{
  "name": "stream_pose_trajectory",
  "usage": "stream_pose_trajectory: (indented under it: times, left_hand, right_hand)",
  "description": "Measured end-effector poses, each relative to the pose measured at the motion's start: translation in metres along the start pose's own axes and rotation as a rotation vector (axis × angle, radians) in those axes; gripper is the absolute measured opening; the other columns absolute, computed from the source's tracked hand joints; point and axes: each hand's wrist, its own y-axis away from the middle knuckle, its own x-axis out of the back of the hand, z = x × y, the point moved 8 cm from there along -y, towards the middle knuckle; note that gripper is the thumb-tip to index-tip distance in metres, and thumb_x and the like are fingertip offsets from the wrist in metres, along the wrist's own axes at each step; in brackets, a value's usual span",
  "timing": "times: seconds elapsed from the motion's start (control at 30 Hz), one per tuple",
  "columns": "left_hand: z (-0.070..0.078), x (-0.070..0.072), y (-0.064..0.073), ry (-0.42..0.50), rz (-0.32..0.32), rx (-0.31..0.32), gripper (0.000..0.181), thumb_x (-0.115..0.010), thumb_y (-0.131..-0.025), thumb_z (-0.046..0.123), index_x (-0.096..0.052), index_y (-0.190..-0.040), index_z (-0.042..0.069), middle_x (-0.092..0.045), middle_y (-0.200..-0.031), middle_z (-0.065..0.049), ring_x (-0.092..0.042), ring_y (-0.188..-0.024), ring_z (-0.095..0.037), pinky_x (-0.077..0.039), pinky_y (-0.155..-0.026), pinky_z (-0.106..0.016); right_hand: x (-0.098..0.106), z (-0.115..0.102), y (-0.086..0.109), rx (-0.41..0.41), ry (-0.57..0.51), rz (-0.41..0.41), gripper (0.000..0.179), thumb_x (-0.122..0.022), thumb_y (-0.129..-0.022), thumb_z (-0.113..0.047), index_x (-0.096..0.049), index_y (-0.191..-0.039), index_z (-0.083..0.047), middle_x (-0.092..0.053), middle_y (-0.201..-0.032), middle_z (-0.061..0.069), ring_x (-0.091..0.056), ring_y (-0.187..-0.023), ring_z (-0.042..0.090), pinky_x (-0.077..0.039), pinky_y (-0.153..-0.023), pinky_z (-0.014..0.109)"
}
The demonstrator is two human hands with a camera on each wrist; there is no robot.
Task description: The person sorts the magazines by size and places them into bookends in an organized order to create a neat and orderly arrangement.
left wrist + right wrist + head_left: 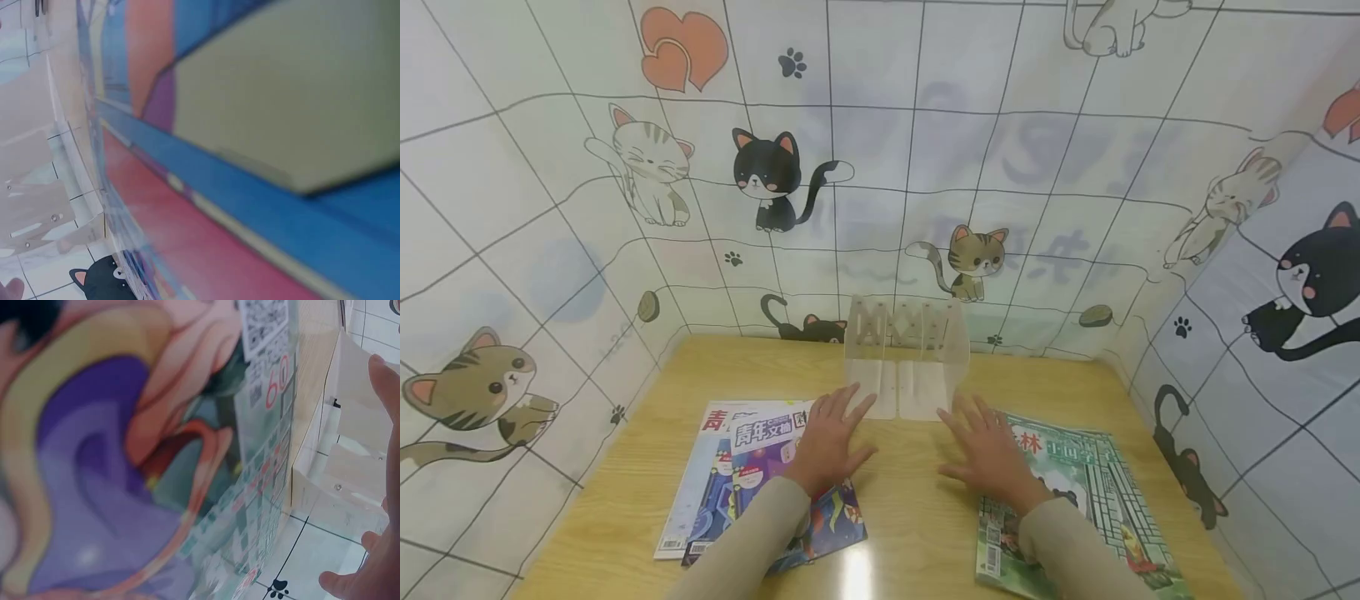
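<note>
In the head view, my left hand (829, 442) is spread over the right side of several overlapping magazines (763, 471), one with a purple cover. My right hand (992, 457), fingers also apart, lies over the left edge of green-covered magazines (1093, 492) on the right. Neither hand grips anything; whether the palms touch the covers I cannot tell. Just beyond the fingertips, between the hands, stands a whitish translucent desktop rack (906, 358) with dividers. Close-up magazine covers fill much of both wrist views; fingers (392, 456) show at the right wrist view's edge.
A light wooden table (917, 517) carries everything. Behind and on both sides hang whitish sheets (865, 158) printed with grid lines and cartoon cats. The rack's back is close to the rear sheet.
</note>
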Motion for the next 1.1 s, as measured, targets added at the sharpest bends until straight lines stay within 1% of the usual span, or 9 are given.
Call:
stream_pose_trajectory:
  times: [0.07,0.17,0.27,0.37,0.5,0.63,0.73,0.9,1.1]
  left_hand:
    - [-0.001,0.002,-0.001,0.014,-0.001,0.011,0.089,-0.074,-0.079,0.048,-0.030,-0.153,0.024,-0.025,-0.156,-0.012,-0.028,-0.140,-0.032,-0.021,-0.111,-0.056]
    - [-0.003,0.006,-0.003,0.034,0.011,0.018,0.088,-0.073,-0.081,0.046,-0.029,-0.154,0.025,-0.022,-0.158,-0.012,-0.026,-0.140,-0.034,-0.020,-0.112,-0.055]
    - [-0.005,0.009,-0.006,0.042,0.041,0.015,0.087,-0.072,-0.081,0.047,-0.030,-0.154,0.024,-0.020,-0.158,-0.013,-0.028,-0.139,-0.036,-0.023,-0.111,-0.056]
    - [-0.007,0.013,-0.008,0.060,0.086,0.017,0.085,-0.073,-0.081,0.045,-0.034,-0.152,0.019,-0.021,-0.158,-0.015,-0.030,-0.138,-0.038,-0.026,-0.109,-0.058]
    - [-0.010,0.016,-0.011,0.083,0.128,0.046,0.086,-0.072,-0.081,0.045,-0.033,-0.152,0.017,-0.018,-0.159,-0.014,-0.030,-0.138,-0.038,-0.028,-0.109,-0.056]
    - [-0.013,0.018,-0.016,0.120,0.159,0.098,0.088,-0.073,-0.082,0.044,-0.029,-0.154,0.018,-0.016,-0.160,-0.011,-0.028,-0.139,-0.035,-0.029,-0.110,-0.052]
    - [-0.016,0.020,-0.019,0.154,0.176,0.150,0.089,-0.075,-0.082,0.042,-0.029,-0.154,0.018,-0.016,-0.160,-0.010,-0.028,-0.140,-0.034,-0.032,-0.108,-0.052]
    - [-0.021,0.021,-0.020,0.214,0.198,0.241,0.089,-0.075,-0.082,0.040,-0.028,-0.154,0.018,-0.013,-0.161,-0.007,-0.026,-0.141,-0.033,-0.036,-0.105,-0.053]
    - [-0.022,0.023,-0.024,0.321,0.184,0.298,0.092,-0.077,-0.083,0.035,-0.022,-0.156,0.020,-0.010,-0.162,-0.004,-0.023,-0.142,-0.035,-0.037,-0.102,-0.057]
  right_hand:
    - [0.001,0.003,0.001,-0.006,-0.002,-0.003,0.092,-0.069,-0.077,-0.065,-0.033,-0.153,-0.027,-0.024,-0.158,0.012,-0.018,-0.143,0.041,-0.024,-0.105,0.066]
    - [-0.001,0.010,0.005,-0.028,0.006,-0.013,0.090,-0.069,-0.080,-0.061,-0.031,-0.154,-0.026,-0.021,-0.159,0.011,-0.019,-0.142,0.040,-0.028,-0.105,0.064]
    - [-0.002,0.016,0.009,-0.052,-0.004,-0.001,0.089,-0.071,-0.080,-0.057,-0.032,-0.154,-0.024,-0.019,-0.160,0.011,-0.022,-0.141,0.041,-0.034,-0.100,0.065]
    - [0.000,0.020,0.012,-0.066,-0.021,0.023,0.089,-0.073,-0.080,-0.054,-0.033,-0.153,-0.022,-0.021,-0.159,0.014,-0.027,-0.139,0.043,-0.039,-0.094,0.065]
    - [0.002,0.025,0.017,-0.085,-0.063,0.032,0.089,-0.074,-0.081,-0.052,-0.033,-0.153,-0.022,-0.022,-0.158,0.015,-0.027,-0.138,0.044,-0.041,-0.092,0.065]
    - [0.001,0.032,0.021,-0.106,-0.056,0.021,0.091,-0.072,-0.081,-0.054,-0.027,-0.155,-0.024,-0.020,-0.159,0.014,-0.026,-0.139,0.042,-0.045,-0.087,0.062]
    - [0.001,0.034,0.022,-0.120,-0.065,0.006,0.092,-0.070,-0.082,-0.056,-0.023,-0.156,-0.026,-0.020,-0.159,0.014,-0.027,-0.139,0.042,-0.044,-0.089,0.062]
    - [0.004,0.037,0.027,-0.172,-0.140,-0.011,0.094,-0.073,-0.082,-0.051,-0.022,-0.156,-0.024,-0.020,-0.158,0.016,-0.026,-0.139,0.043,-0.034,-0.100,0.064]
    - [0.001,0.049,0.038,-0.244,-0.174,-0.034,0.094,-0.073,-0.082,-0.050,-0.025,-0.155,-0.017,-0.021,-0.157,0.019,-0.025,-0.138,0.045,-0.031,-0.098,0.069]
